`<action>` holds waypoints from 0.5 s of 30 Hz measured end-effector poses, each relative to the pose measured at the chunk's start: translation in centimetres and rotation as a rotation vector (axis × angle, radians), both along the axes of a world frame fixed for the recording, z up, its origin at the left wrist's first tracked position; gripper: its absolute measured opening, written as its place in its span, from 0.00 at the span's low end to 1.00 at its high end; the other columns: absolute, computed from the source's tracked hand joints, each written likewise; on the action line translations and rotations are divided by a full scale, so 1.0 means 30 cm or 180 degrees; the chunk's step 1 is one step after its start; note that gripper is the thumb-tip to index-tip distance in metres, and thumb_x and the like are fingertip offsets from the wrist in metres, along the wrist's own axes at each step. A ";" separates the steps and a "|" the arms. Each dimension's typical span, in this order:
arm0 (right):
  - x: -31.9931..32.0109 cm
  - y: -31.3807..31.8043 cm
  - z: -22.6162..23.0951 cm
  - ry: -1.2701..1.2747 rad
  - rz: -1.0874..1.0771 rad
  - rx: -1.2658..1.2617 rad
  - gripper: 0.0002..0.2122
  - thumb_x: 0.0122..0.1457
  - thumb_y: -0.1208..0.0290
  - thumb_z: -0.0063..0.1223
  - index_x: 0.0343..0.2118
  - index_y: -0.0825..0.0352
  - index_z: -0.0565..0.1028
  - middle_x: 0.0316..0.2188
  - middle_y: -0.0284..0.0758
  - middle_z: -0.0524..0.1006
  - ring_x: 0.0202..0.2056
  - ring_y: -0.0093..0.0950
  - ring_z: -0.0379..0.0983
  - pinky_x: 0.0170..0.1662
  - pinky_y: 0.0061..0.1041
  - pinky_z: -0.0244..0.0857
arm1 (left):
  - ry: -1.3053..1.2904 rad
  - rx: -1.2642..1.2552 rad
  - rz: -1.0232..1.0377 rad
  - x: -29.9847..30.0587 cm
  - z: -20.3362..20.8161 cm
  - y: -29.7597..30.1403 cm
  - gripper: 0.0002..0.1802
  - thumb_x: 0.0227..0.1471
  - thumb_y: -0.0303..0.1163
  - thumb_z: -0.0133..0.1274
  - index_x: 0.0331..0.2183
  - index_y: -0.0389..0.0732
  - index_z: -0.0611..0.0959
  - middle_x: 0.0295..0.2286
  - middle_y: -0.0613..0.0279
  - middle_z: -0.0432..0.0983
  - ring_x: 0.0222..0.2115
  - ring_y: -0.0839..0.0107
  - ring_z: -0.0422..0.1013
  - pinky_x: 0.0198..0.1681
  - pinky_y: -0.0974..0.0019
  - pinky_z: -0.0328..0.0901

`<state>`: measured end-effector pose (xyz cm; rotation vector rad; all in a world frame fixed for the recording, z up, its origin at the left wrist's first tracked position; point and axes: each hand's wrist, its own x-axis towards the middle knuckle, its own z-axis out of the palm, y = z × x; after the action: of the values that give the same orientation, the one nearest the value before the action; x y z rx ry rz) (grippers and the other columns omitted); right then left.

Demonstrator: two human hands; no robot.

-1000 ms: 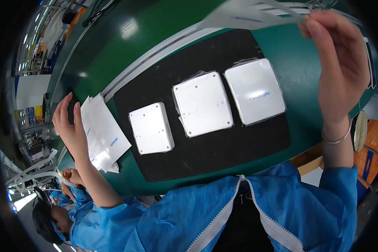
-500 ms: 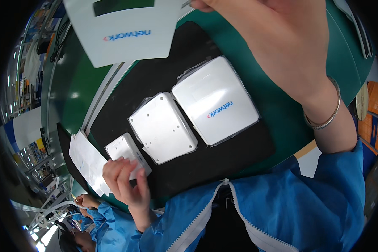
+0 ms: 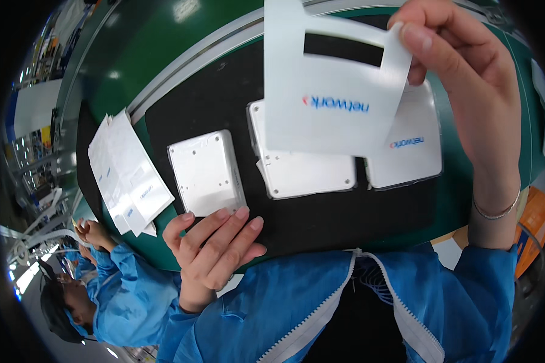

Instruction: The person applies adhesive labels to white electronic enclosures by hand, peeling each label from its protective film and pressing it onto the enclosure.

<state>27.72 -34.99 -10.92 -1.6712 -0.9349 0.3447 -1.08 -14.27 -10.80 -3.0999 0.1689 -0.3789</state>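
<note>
Held up over the black mat [image 3: 312, 221] is a thin white sheet [image 3: 336, 130] with a rectangular cut-out and a small blue-and-red print. My right hand [image 3: 463, 66] pinches its right edge between thumb and fingers. Behind it, partly covered, lie two larger white boxes, a middle one [image 3: 309, 178] with corner holes and a right one [image 3: 415, 163] with a blue print. A smaller white box [image 3: 204, 172] lies to their left. My left hand [image 3: 215, 251] is open, fingers stretched out at that box's near edge; whether they touch it I cannot tell.
A pile of white printed sheets [image 3: 127, 172] lies left of the mat. Beyond it, a metal rail [image 3: 175, 75] borders the green table [image 3: 145, 51]. At lower left sits a co-worker in a blue jacket [image 3: 133, 296]. Orange items [image 3: 534, 221] stand at the far right.
My right hand has carried the white sheet right and lower in view, and it now overlaps the larger boxes. My left hand's fingers have straightened. The whole view has turned and shifted.
</note>
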 end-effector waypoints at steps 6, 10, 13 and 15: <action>-0.070 0.079 0.039 -0.0042 0.0176 -0.1053 0.07 0.62 0.67 0.57 0.36 0.65 0.79 0.30 0.29 0.78 0.26 0.15 0.69 0.33 0.12 0.64 | -0.0441 -0.0152 0.0031 0.033 -0.031 0.012 0.10 0.48 0.47 0.63 0.34 0.58 0.87 0.36 0.80 0.80 0.41 0.78 0.72 0.53 0.64 0.58; -0.151 0.104 -0.017 0.0162 0.0010 -0.0342 0.07 0.61 0.68 0.57 0.35 0.66 0.78 0.31 0.29 0.78 0.27 0.15 0.69 0.33 0.13 0.63 | -0.0380 -0.0349 0.0067 0.036 -0.023 0.020 0.09 0.47 0.46 0.64 0.33 0.57 0.87 0.35 0.79 0.81 0.40 0.77 0.72 0.52 0.64 0.58; -0.173 0.115 -0.018 -0.0021 -0.0170 -0.0396 0.07 0.61 0.68 0.57 0.35 0.66 0.77 0.31 0.28 0.77 0.27 0.15 0.69 0.33 0.13 0.63 | -0.0447 -0.0522 0.0119 0.039 -0.027 0.024 0.09 0.46 0.45 0.65 0.31 0.56 0.87 0.33 0.78 0.81 0.38 0.77 0.73 0.51 0.63 0.59; -0.170 0.117 -0.029 0.0017 -0.0088 -0.0346 0.07 0.61 0.67 0.57 0.35 0.66 0.77 0.31 0.28 0.77 0.27 0.15 0.69 0.33 0.14 0.63 | -0.0510 -0.0596 0.0166 0.036 -0.027 0.026 0.08 0.45 0.43 0.65 0.31 0.55 0.87 0.32 0.77 0.81 0.38 0.76 0.73 0.50 0.63 0.61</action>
<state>22.62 -31.48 -11.79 -1.7799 -0.9021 0.3871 -0.01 -13.49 -11.62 -3.2275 0.0526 -0.6759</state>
